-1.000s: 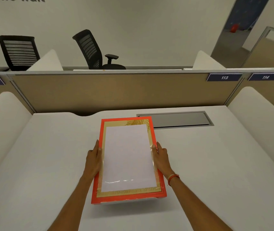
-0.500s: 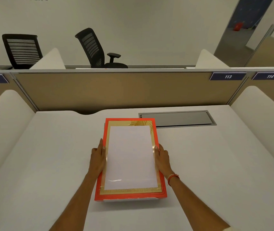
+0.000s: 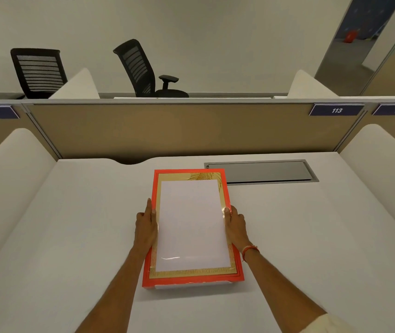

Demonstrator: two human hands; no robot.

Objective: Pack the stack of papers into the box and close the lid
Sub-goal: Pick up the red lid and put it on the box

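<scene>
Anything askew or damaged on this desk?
Slightly: the flat red-framed box lid held between the left hand and right hand sits turned clockwise against the white desk edge. No visible damage or spills.

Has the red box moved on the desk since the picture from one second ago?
Yes. The red box has come down flat; its far right corner now overlaps the grey hatch, so it moved slightly right.
</scene>
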